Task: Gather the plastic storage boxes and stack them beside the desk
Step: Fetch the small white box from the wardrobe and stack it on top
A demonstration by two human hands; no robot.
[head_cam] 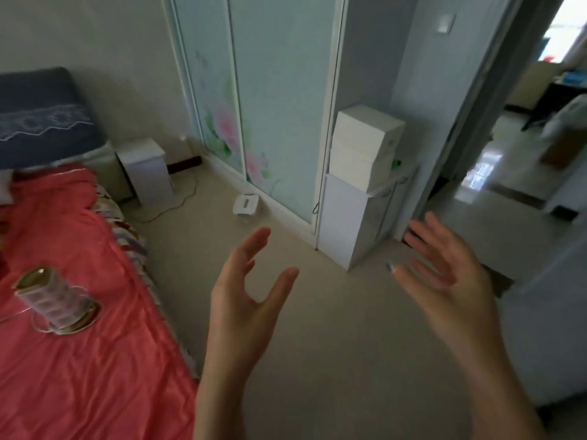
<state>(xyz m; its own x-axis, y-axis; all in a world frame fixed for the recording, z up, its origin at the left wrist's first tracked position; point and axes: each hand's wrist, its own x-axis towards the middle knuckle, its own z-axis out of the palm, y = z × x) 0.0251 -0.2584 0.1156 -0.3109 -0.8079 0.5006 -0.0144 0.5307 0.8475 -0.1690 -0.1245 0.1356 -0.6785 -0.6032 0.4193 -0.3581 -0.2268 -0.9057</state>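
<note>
Hands come first: your left hand point(244, 290) and right hand point(444, 274) are both raised over the floor point(317, 344). Their palms are turned toward each other and their fingers are spread and straight, so neither is holding or touching anything. There is a wide gap between them.

The boxes are in two places, both well away from your hands. A clear drawer box point(54, 300) with gold trim at its top and base stands on the red bed point(95, 360) to your left. Its long axis is close to upright but leaning, with the top tipped up and to the left and the base nearer you. Its stacked drawer fronts face you.

Ahead and to the right, two white boxes point(365, 147) are stacked one on the other on a white cabinet point(343, 217), which stands against the end of the flowered wardrobe point(276, 90). A corner of the stack points toward you. The broad side faces left and toward you, and the narrow end faces the doorway point(508, 154).

A small white item point(246, 204) lies on the floor at the foot of the wardrobe, but it is too blurred to identify. A white nightstand point(146, 169) stands beside the head of the bed.
</note>
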